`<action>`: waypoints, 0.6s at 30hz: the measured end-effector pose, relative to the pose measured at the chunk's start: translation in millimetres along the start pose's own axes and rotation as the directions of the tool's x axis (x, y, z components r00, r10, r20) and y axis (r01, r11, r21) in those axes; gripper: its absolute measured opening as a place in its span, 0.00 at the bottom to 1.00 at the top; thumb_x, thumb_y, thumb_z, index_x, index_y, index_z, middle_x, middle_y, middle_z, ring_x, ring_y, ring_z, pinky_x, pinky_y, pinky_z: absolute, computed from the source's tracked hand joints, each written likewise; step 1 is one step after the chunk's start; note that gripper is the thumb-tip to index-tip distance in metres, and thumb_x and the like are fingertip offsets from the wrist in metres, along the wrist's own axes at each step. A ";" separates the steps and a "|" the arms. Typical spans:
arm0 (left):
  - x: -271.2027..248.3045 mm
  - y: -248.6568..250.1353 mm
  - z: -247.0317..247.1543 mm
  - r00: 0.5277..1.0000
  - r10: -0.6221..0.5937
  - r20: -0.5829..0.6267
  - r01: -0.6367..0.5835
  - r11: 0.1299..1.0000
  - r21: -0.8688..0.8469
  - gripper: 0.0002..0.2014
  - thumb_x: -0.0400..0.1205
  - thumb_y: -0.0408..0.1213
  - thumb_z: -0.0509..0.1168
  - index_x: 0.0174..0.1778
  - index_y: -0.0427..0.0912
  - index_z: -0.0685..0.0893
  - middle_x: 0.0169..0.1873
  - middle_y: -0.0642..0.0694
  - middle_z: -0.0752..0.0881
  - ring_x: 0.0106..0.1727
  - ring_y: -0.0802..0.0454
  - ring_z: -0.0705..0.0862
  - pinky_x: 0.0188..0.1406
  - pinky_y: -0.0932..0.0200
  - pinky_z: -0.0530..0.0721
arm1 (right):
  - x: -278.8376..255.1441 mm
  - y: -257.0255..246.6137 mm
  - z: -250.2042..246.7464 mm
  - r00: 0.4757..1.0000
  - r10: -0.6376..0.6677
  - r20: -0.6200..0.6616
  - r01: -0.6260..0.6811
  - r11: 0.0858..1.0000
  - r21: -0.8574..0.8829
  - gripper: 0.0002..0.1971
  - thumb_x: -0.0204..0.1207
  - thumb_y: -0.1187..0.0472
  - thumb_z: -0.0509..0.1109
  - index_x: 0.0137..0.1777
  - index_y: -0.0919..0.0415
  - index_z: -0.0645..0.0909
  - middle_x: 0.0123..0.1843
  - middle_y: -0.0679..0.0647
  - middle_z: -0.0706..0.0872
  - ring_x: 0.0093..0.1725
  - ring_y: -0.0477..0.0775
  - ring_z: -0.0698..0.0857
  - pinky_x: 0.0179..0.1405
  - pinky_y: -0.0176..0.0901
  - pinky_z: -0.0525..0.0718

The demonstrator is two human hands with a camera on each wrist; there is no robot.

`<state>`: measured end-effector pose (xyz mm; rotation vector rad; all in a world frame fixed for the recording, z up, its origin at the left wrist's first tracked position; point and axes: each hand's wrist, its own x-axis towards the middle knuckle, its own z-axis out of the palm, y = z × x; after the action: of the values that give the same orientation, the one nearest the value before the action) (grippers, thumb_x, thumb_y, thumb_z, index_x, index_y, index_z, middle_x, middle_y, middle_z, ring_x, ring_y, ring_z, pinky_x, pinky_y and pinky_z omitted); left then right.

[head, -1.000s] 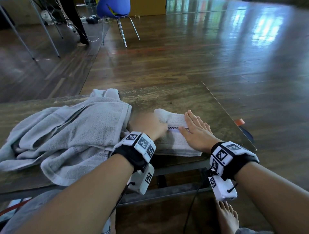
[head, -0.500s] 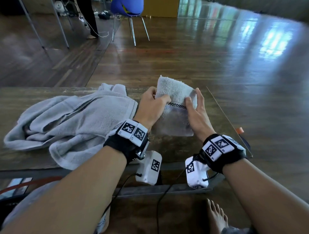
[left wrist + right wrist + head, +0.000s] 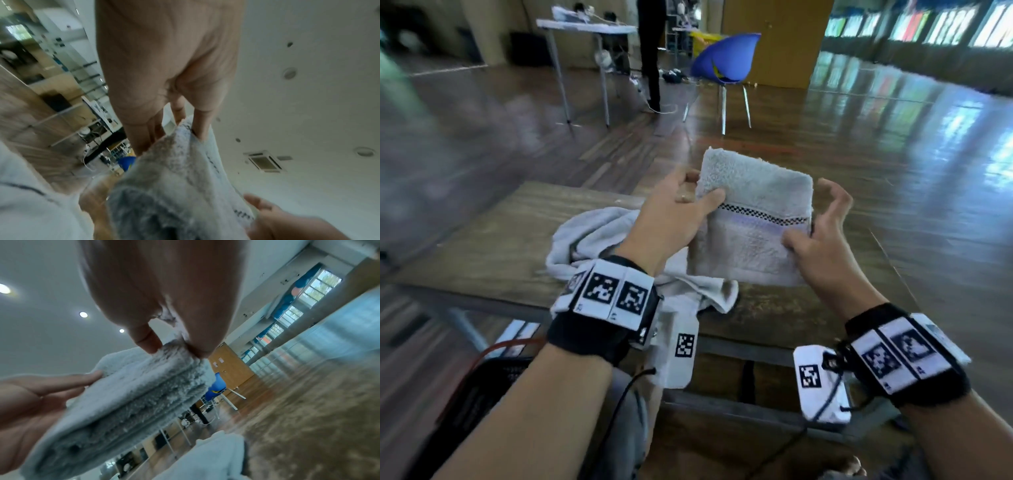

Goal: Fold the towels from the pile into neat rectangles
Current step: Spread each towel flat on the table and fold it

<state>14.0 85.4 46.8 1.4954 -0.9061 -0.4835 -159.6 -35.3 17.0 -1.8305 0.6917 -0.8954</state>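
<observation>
A folded white towel (image 3: 753, 219) with a checked band is held upright in the air above the wooden table (image 3: 493, 246). My left hand (image 3: 678, 216) grips its left edge, thumb across the front. My right hand (image 3: 815, 226) pinches its right edge between thumb and curled fingers. The right wrist view shows the stacked layers of the folded towel (image 3: 133, 394) pinched at a corner by my right hand (image 3: 176, 345). In the left wrist view my left hand (image 3: 174, 133) holds the towel (image 3: 180, 175) from behind. A pile of unfolded white towel (image 3: 599, 236) lies on the table under my left wrist.
A blue chair (image 3: 726, 58) and a white folding table (image 3: 585, 24) stand on the wooden floor beyond, with a person's legs (image 3: 650, 51) between them. A black basket (image 3: 482, 387) sits low at my left. The table's right edge (image 3: 887, 250) is close to my right hand.
The folded towel, pressed flat on the table a second ago, has been lifted by both hands and now stands upright in the air. The head view has tilted up.
</observation>
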 end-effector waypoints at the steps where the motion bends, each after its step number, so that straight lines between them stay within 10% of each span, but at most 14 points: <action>1: -5.3 5.0 -18.6 1.000 0.009 -0.017 -0.008 1.000 0.013 0.07 0.81 0.44 0.73 0.52 0.54 0.83 0.44 0.53 0.91 0.43 0.55 0.89 0.41 0.53 0.87 | -4.7 -12.4 13.2 1.000 -0.017 0.026 0.016 1.000 0.013 0.35 0.79 0.78 0.60 0.72 0.42 0.52 0.57 0.64 0.79 0.34 0.41 0.85 0.33 0.37 0.87; 8: -59.7 10.9 -165.6 0.933 -0.063 -0.354 0.051 0.998 -0.044 0.18 0.80 0.39 0.73 0.64 0.47 0.76 0.56 0.42 0.88 0.57 0.40 0.88 0.46 0.44 0.88 | -1.7 -111.7 138.1 0.943 -0.137 0.302 0.157 0.987 -0.044 0.29 0.79 0.70 0.71 0.70 0.50 0.60 0.60 0.61 0.87 0.51 0.50 0.91 0.49 0.49 0.92; 12: -112.2 -19.0 -238.0 0.808 -0.026 -0.588 -0.004 0.999 -0.050 0.16 0.82 0.33 0.71 0.58 0.47 0.70 0.41 0.48 0.84 0.36 0.58 0.84 0.30 0.59 0.83 | -0.4 -152.5 233.9 0.842 -0.124 0.525 0.252 0.951 -0.180 0.31 0.76 0.63 0.75 0.74 0.53 0.64 0.65 0.53 0.81 0.61 0.55 0.83 0.62 0.55 0.84; 18: -196.9 -113.3 -296.2 0.585 -0.151 -0.797 0.085 0.988 -0.125 0.12 0.81 0.27 0.69 0.40 0.48 0.75 0.37 0.45 0.79 0.34 0.57 0.74 0.34 0.57 0.72 | -37.5 -146.1 373.6 0.666 0.024 0.745 0.342 0.878 -0.334 0.29 0.75 0.63 0.76 0.71 0.53 0.66 0.44 0.44 0.75 0.40 0.45 0.77 0.31 0.31 0.73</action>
<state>148.3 417.2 -59.2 1.4850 -0.0475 0.1108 135.1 238.7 35.8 -2.4661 0.2029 -0.0078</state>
